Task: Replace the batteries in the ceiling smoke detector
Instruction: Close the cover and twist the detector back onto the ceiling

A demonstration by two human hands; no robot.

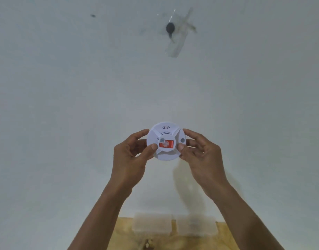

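Smoke detector raised toward white ceiling, face with red sticker toward camera, left hand gripping its left edge, right hand gripping its right edge, taped dark spot on ceiling above, two clear plastic boxes blurred below on wooden surface.

Round white smoke detector, red label at centre, face toward camera, seemingly against the ceiling.

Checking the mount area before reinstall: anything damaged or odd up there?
Yes. A dark hole in the white ceiling at upper right is patched with crossed strips of clear tape, peeling and untidy. A small dark mark sits upper left. The round white smoke detector, held in both hands, looks intact.
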